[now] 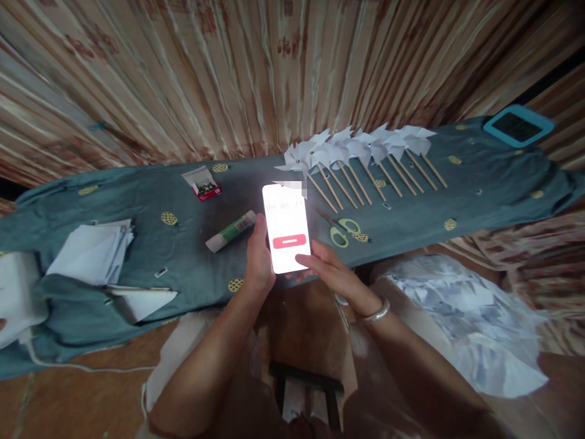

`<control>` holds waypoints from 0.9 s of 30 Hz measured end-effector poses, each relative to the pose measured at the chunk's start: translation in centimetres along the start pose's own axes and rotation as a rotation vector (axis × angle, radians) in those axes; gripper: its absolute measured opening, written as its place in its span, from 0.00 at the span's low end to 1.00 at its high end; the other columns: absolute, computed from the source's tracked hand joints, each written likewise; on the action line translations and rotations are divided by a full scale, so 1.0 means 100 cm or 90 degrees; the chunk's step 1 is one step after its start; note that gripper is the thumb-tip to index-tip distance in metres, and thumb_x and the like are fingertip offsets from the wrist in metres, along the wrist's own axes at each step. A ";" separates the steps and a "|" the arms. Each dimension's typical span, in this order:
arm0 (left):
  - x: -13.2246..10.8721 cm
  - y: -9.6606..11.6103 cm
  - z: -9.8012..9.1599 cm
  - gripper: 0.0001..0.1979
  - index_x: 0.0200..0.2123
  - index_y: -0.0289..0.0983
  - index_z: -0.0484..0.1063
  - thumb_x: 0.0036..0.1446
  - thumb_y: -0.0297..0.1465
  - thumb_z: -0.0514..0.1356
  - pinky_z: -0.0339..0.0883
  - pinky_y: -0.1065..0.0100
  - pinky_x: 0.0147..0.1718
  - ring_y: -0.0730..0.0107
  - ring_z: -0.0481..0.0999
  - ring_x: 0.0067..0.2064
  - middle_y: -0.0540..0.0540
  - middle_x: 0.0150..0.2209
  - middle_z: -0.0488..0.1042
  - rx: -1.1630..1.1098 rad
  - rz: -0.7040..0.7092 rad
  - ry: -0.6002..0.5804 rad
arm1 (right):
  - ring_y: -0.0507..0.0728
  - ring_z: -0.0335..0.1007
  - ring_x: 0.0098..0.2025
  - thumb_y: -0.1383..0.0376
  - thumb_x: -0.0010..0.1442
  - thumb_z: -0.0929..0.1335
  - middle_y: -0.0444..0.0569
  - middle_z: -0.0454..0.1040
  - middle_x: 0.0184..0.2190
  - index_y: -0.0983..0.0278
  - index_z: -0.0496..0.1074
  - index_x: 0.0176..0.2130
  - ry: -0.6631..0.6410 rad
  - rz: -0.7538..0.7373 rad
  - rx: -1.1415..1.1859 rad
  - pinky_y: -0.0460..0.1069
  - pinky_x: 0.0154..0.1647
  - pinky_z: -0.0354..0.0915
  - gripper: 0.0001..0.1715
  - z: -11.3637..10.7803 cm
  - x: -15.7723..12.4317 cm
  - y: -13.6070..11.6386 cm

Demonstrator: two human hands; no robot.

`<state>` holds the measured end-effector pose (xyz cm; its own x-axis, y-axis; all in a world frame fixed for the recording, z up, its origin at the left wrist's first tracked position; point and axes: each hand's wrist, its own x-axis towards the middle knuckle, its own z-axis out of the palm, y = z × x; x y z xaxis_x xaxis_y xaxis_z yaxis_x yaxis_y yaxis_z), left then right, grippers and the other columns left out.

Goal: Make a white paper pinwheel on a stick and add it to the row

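A phone with a bright white screen, a row of digits and a red bar is held upright over the front of the cloth. My left hand grips its left edge. On the other side my right hand holds the lower right edge, its thumb over the bottom of the screen. Green-handled scissors lie just right of the phone, and a green and white tube lies to its left. Behind to the right, several white paper pinwheels on wooden sticks rest in a row.
The green cloth bears a small red box, white paper sheets and a blue-framed device. A white object with a cable stands far left. A clear bag of white paper pieces lies right of my legs.
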<state>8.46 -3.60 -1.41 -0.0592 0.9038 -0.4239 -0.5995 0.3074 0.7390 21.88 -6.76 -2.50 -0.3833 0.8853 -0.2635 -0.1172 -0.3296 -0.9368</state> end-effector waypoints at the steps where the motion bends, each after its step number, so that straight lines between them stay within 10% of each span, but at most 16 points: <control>1: 0.000 0.000 0.000 0.25 0.45 0.34 0.77 0.60 0.51 0.58 0.76 0.66 0.29 0.60 0.83 0.33 0.43 0.32 0.83 -0.001 0.008 -0.001 | 0.54 0.78 0.32 0.56 0.58 0.70 0.49 0.80 0.40 0.63 0.69 0.44 0.003 0.006 0.004 0.49 0.32 0.75 0.17 -0.001 0.000 -0.001; 27: 0.001 0.000 -0.001 0.23 0.43 0.35 0.76 0.64 0.49 0.54 0.76 0.66 0.29 0.60 0.83 0.32 0.45 0.30 0.82 0.006 -0.015 0.040 | 0.55 0.71 0.25 0.53 0.68 0.61 0.44 0.73 0.22 0.61 0.67 0.36 0.081 -0.006 -0.134 0.50 0.27 0.68 0.16 0.004 0.002 0.003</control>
<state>8.38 -3.54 -1.56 -0.0954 0.8756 -0.4735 -0.5941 0.3315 0.7329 21.40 -6.85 -2.75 -0.2637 0.9265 -0.2684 0.0781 -0.2568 -0.9633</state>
